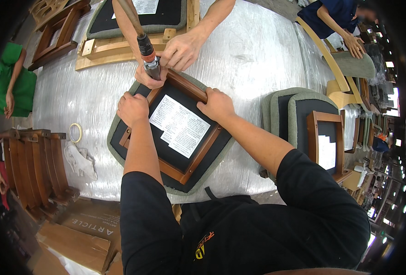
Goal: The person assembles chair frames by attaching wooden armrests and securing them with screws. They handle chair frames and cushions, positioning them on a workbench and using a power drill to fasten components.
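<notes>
Your left hand is clamped down on the wooden frame, fingers curled over its left far edge, and your right hand is doing the same on the far right rail, knuckles up, gripping the wood. The frame sits square on the upturned seat cushion, grey-green edging all round and black underside cloth facing you with a white paper label in the middle of it. The whole seat lies directly ahead of your chest on the plastic-wrapped table, turned like a diamond, so one corner of the frame points away from you and its opposite corner points back at your body. That far corner is the spot that counts: it lies between your two hands and just beyond them, with your right hand a touch nearer to it than your left. Right there, a co-worker's hands come in from the far side of the seat, holding a pneumatic driver with its nose down on the corner. Beyond the seat, another cushion in a pale wood jig lies at the table's far edge. To the right of the seat, a stack of finished cushions with a frame on top. To the left of it, a roll of tape and a pair of white gloves on the wrap.
</notes>
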